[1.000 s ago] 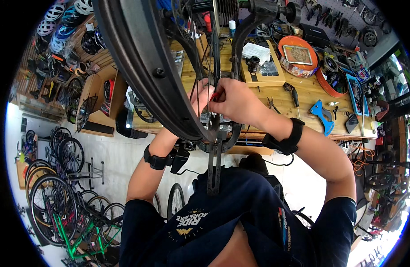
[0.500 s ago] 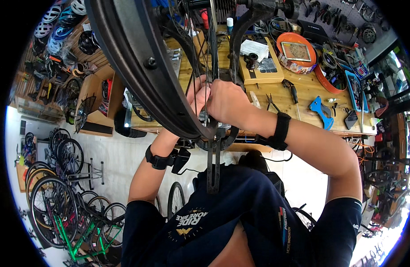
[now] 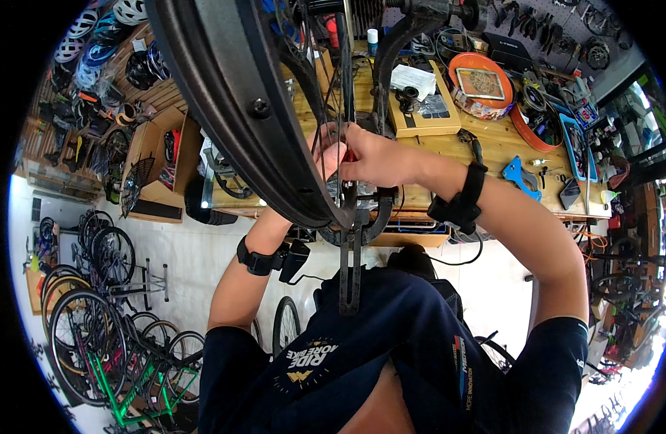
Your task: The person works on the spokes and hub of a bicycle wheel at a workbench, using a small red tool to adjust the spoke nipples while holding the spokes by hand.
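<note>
- The wheel rim [image 3: 224, 94] stands upright between the arms of a black stand [image 3: 385, 69], at the near edge of the tabletop [image 3: 495, 134]; both hands work low among its spokes [image 3: 338, 79].
- The right hand [image 3: 380, 158] has its fingers drawn narrow about a small red piece [image 3: 350, 155], mostly covered. A loose or off-square pinch could let it slip and fall.
- The left hand [image 3: 330, 157] reaches in behind the spokes with bent fingers; I cannot tell whether they grip anything or just steady the wheel.
- If the rim turns while those fingers are between the spokes, they could be pinched or scraped against the stand.
- With both hands so close together, one could knock the other off its hold, and they screen the contact point, so a poor seat could go unnoticed.
- The cable [image 3: 463, 262] from the right wrist device [image 3: 459, 205] hangs in a loop; a wide arm swing could catch it on the slotted bar [image 3: 349, 278] jutting toward the person.
- A careless sweep of the right forearm could brush the screwdriver [image 3: 477, 150] or the blue tool [image 3: 522, 178] beyond it.
</note>
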Motion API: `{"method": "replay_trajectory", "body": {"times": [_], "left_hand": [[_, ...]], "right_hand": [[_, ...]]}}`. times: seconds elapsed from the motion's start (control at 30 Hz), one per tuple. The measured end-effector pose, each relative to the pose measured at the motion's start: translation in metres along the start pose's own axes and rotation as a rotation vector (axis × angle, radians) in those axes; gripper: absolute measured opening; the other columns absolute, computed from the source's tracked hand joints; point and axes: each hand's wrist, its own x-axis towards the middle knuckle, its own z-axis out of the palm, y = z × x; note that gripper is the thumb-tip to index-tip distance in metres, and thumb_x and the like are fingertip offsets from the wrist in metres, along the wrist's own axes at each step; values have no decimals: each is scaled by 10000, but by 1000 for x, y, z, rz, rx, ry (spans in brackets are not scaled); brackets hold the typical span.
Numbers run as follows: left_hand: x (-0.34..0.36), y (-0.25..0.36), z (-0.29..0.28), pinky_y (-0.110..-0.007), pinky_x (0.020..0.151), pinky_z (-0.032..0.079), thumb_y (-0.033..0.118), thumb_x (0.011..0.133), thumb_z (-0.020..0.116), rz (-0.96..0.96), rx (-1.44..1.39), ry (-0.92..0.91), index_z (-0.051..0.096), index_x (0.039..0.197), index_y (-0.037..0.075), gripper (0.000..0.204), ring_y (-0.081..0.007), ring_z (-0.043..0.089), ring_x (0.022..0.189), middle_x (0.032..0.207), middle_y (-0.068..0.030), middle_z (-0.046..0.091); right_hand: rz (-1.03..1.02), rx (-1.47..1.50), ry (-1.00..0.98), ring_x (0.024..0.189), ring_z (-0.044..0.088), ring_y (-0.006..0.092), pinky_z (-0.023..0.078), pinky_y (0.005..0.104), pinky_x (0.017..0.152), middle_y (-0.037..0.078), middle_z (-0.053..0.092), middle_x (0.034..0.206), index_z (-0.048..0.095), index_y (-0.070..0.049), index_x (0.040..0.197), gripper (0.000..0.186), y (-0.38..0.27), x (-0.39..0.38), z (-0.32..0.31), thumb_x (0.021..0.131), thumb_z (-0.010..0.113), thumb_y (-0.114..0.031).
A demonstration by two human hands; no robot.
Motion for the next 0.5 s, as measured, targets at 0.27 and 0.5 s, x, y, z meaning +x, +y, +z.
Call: {"method": "replay_trajectory", "body": {"times": [0.27, 0.5], "left_hand": [[-1, -7, -2, -343, 989, 386, 494, 960, 480, -4, -41, 33, 372, 1372, -68, 706, -206, 524, 1126, 1231, -156, 558], [2, -23, -4, -332, 942, 429, 498, 953, 495, 19, -110, 21, 341, 1386, -70, 730, -202, 547, 1091, 1203, -165, 563]], "right_hand": [[416, 517, -161, 630, 515, 100, 430, 230, 558, 28, 583, 796, 614, 15, 911, 234, -20, -10, -15, 842, 700, -192], [453, 25, -55, 546, 498, 104, 421, 255, 501, 35, 589, 692, 632, 15, 787, 232, -51, -8, -10, 840, 697, -201]]}}
